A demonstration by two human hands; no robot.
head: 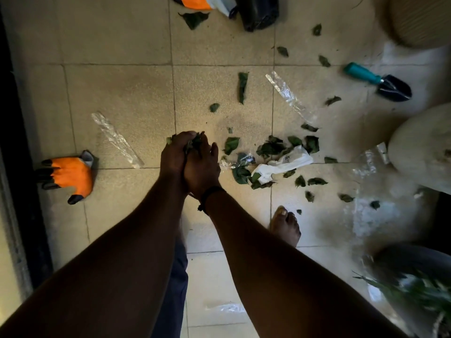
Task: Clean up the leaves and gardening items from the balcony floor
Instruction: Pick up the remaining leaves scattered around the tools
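Note:
My left hand (173,156) and my right hand (203,167) are pressed together above the tiled floor, both closed around a bunch of green leaves (194,142) that pokes out between the fingers. Several more loose leaves (271,147) lie scattered on the tiles to the right, around a crumpled white plastic bag (285,164). An orange and black glove (69,175) lies at the left. A second orange glove (195,1) shows at the top edge. A trowel (380,81) with a teal handle lies at the upper right.
Clear plastic strips (117,140) (288,96) lie on the floor. A black bag (258,12) stands at the top. Pale pots (419,147) (415,18) line the right side, with a plant (415,286) at lower right. My bare foot (286,226) stands near the leaves. A dark door frame (14,142) runs along the left.

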